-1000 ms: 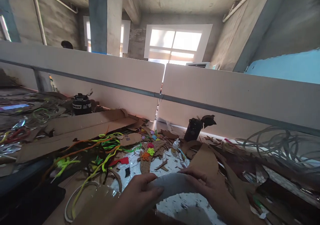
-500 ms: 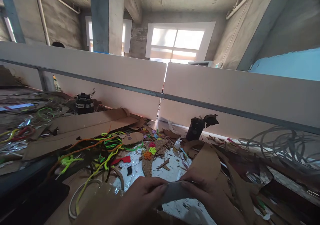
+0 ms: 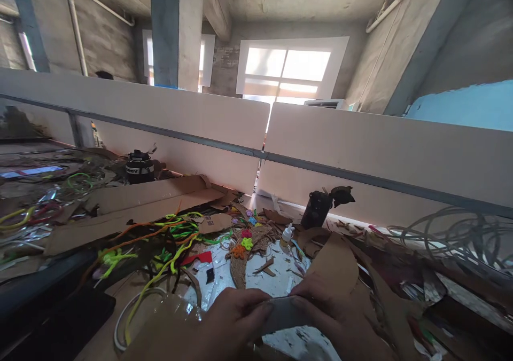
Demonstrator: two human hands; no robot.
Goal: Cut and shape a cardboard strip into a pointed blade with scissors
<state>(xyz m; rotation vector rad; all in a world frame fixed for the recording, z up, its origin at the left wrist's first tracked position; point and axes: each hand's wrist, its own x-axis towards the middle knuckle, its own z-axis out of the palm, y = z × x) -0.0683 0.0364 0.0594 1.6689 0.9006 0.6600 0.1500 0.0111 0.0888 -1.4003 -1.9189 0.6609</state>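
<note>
My left hand (image 3: 239, 318) and my right hand (image 3: 331, 315) pinch a thin dark grey flat piece (image 3: 284, 316) between thumbs and fingers, one at each end. Its material is hard to make out in the shadow. Just beyond the hands lies a brown twine-covered curved shape (image 3: 238, 270). Small pink, yellow and orange flowers (image 3: 245, 242) sit on it. A small white-capped glue bottle (image 3: 287, 234) stands to its right. Beside my right hand rests a cut piece of brown cardboard (image 3: 334, 265).
Green, yellow and orange fuzzy stems (image 3: 172, 233) lie at the left, near a long folded cardboard strip (image 3: 132, 211). A black jar (image 3: 139, 167) stands behind them. Towards the back right are a black open-lidded container (image 3: 316, 210) and coiled strips (image 3: 452, 238). A white partition (image 3: 360, 147) closes the back.
The view has shifted slightly, so the scene sits a little further right and lower. Both hands keep their pinch on the grey piece.
</note>
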